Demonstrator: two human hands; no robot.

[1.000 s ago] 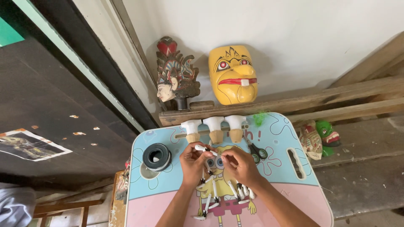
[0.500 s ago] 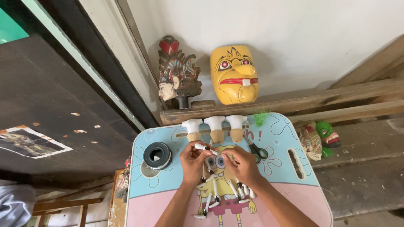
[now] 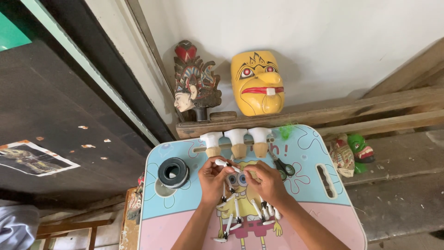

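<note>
My left hand (image 3: 213, 181) and my right hand (image 3: 267, 183) meet over the middle of a small blue and pink cartoon-printed table (image 3: 323, 210). The left hand pinches a small white stick-like puppet arm piece (image 3: 225, 164); the right hand's fingertips touch its near end. Several more thin white limb pieces with dark tips (image 3: 233, 217) lie under and in front of the hands. Three white and tan carved puppet torsos (image 3: 237, 140) stand in a row just beyond the hands.
A black spool of thread (image 3: 173, 172) sits on a pale lid at the table's left. Dark scissors (image 3: 282, 166) lie to the right, near a slot handle (image 3: 325, 180). A yellow mask (image 3: 257, 82) and carved head (image 3: 193, 88) rest on wooden planks behind; small masks (image 3: 351, 153) lie at right.
The hands have stayed together over the table's middle with only small finger movements on the white piece. Nothing else has moved.
</note>
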